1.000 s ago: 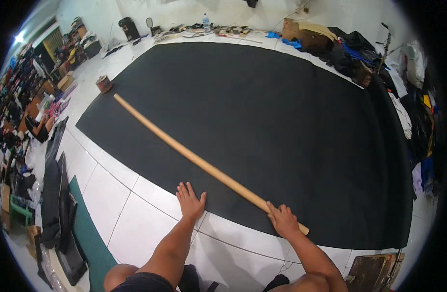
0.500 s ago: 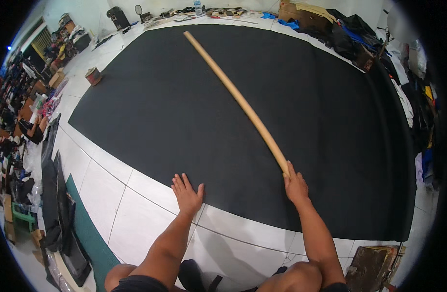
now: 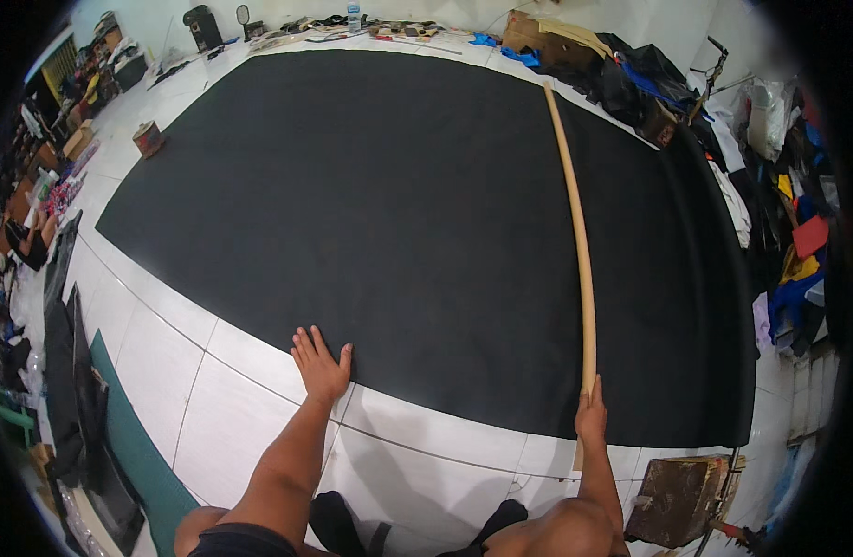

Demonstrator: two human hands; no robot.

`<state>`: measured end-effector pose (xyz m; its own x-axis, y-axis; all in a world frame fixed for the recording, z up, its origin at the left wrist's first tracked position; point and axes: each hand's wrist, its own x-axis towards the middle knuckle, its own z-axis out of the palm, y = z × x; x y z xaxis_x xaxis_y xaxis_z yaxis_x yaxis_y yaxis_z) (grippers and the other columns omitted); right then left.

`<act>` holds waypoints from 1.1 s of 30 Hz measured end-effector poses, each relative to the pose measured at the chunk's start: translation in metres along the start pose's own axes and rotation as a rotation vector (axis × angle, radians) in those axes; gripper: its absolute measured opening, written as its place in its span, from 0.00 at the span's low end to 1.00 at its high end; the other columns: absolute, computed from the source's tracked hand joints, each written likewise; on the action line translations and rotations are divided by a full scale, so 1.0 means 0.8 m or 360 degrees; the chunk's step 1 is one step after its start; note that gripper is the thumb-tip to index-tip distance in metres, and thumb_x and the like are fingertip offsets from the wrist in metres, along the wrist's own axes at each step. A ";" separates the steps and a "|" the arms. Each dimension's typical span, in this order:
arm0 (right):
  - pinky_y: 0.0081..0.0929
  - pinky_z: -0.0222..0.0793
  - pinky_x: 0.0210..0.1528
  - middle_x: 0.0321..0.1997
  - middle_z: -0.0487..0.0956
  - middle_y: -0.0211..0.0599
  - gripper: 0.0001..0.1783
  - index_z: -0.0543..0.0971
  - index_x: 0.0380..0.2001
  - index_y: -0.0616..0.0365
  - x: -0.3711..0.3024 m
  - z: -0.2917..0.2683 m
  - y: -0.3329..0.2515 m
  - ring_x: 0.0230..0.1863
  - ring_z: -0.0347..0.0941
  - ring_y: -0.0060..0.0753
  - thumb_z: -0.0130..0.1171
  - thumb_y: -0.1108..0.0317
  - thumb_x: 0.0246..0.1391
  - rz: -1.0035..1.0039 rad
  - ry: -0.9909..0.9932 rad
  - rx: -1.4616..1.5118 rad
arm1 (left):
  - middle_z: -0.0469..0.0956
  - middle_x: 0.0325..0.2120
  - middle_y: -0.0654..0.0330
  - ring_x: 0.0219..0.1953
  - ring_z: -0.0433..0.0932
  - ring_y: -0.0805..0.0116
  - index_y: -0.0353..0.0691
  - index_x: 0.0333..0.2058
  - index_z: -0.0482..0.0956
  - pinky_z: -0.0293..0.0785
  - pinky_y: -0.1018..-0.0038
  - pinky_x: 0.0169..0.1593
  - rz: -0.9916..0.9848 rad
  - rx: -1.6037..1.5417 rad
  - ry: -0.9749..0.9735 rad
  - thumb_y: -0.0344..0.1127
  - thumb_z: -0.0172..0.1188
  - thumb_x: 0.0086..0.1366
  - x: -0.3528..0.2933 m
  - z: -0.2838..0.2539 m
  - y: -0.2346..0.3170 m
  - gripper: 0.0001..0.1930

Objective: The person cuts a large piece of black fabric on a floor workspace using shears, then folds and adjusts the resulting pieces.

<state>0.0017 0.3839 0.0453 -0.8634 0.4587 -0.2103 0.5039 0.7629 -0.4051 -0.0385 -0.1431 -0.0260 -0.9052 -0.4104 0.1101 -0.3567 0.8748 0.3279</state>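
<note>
A big black sheet (image 3: 399,232) of smooth material lies spread over the tiled floor. My left hand (image 3: 323,371) rests flat on its near edge, fingers stretched out and holding nothing. Further right, my right hand (image 3: 592,418) is closed round the near end of a long tan wooden pole (image 3: 580,241). The pole runs across the sheet from near to far, its far tip at the sheet's back right edge. A short piece of it shows below my hand, past the near edge. Part of my right hand's grip is hidden from above.
A rusty can (image 3: 148,139) stands at the sheet's left corner. Tools and a bottle (image 3: 354,17) line the back wall. Bags and a cardboard box (image 3: 561,46) crowd the back right. Near right lies a worn brown block (image 3: 675,501); a green mat (image 3: 134,446) is at left.
The pole has swung to the right, from a slant to nearly straight away from me. My right hand has drawn nearer to me with it. The left hand stays flat on the sheet.
</note>
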 end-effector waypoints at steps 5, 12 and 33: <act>0.47 0.72 0.52 0.51 0.77 0.62 0.32 0.52 0.73 0.50 0.007 0.015 -0.002 0.51 0.77 0.59 0.44 0.58 0.71 -0.0100 0.0125 0.0066 | 0.48 0.70 0.35 0.73 0.42 0.39 0.31 0.68 0.55 0.36 0.50 0.73 -0.0262 -0.0166 -0.0096 0.58 0.52 0.67 0.032 -0.035 0.033 0.42; 0.49 0.71 0.48 0.44 0.75 0.59 0.33 0.49 0.74 0.49 0.049 0.069 -0.150 0.43 0.75 0.61 0.44 0.58 0.71 -0.0544 -0.0008 -0.0160 | 0.49 0.69 0.34 0.73 0.45 0.38 0.30 0.68 0.56 0.38 0.49 0.73 -0.0140 0.0037 0.0163 0.58 0.53 0.66 0.045 0.006 0.020 0.43; 0.47 0.80 0.36 0.36 0.77 0.45 0.36 0.58 0.71 0.32 0.019 0.205 -0.482 0.35 0.80 0.49 0.57 0.53 0.61 -0.2144 -0.0746 -0.0543 | 0.51 0.69 0.36 0.72 0.48 0.38 0.33 0.67 0.60 0.42 0.46 0.71 -0.0182 -0.0030 0.0152 0.53 0.60 0.61 0.055 0.003 0.022 0.42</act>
<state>-0.2099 0.0222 0.0521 -0.5715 -0.8081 -0.1424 -0.7484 0.5845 -0.3133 -0.0848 -0.1452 -0.0174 -0.8326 -0.5305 0.1593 -0.4510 0.8162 0.3611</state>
